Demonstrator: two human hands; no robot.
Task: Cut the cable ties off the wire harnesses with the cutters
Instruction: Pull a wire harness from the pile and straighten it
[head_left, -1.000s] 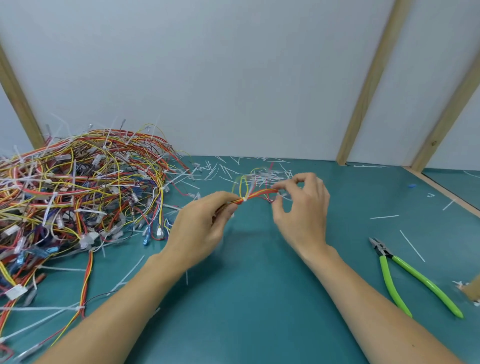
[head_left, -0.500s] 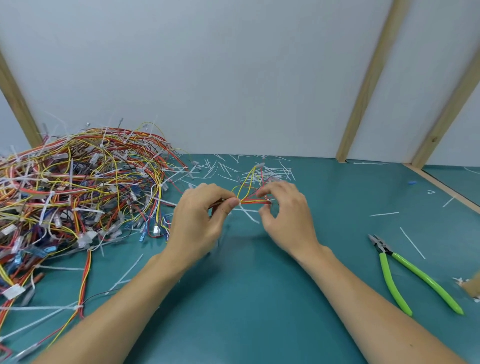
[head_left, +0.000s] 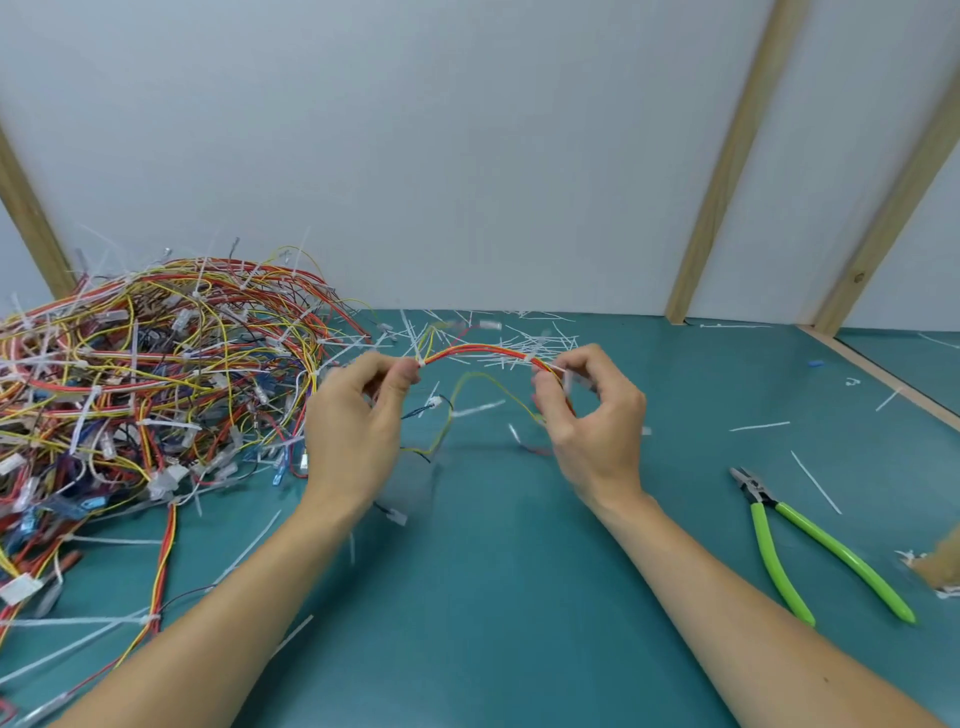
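Observation:
A red, orange and yellow wire harness (head_left: 483, 353) arches above the teal table between both hands. My left hand (head_left: 358, 431) pinches its left end near a white cable tie. My right hand (head_left: 592, 421) pinches its right end, where another white tie sits. Loose yellow and dark wires with small white connectors hang below the arch. The green-handled cutters (head_left: 795, 540) lie on the table to the right, apart from both hands.
A big tangled pile of tied harnesses (head_left: 140, 374) fills the left side. Cut white tie pieces (head_left: 524, 343) litter the back of the teal table (head_left: 493, 597). A white wall with wooden battens (head_left: 722, 171) stands behind. A wooden strip (head_left: 893, 384) edges the table's right side.
My hands have moved apart, stretching the harness into a wider arch. Loose wires dropped below it. The cutters have not moved.

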